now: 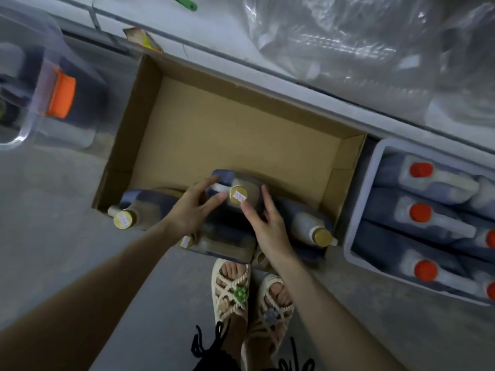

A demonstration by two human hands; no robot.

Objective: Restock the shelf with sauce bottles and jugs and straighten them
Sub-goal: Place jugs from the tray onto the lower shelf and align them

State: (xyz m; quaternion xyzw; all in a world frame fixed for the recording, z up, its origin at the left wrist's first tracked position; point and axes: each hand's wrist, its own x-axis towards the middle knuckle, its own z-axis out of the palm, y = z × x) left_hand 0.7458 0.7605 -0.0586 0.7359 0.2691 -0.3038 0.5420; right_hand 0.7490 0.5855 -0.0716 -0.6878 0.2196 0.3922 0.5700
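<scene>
Over the cardboard box (241, 129), left hand (194, 208) and right hand (269, 227) flank the gold-capped jug (239, 194), each spread open

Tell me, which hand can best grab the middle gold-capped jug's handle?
Probably left: the left hand lies right at the white handle, while the right hand is across the cap.

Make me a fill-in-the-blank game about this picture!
The left hand and right hand sit either side of a jug with a ___ cap.
The open box is made of ___.
The person wears cream ___.
Missing words: gold, cardboard, sandals.
</scene>
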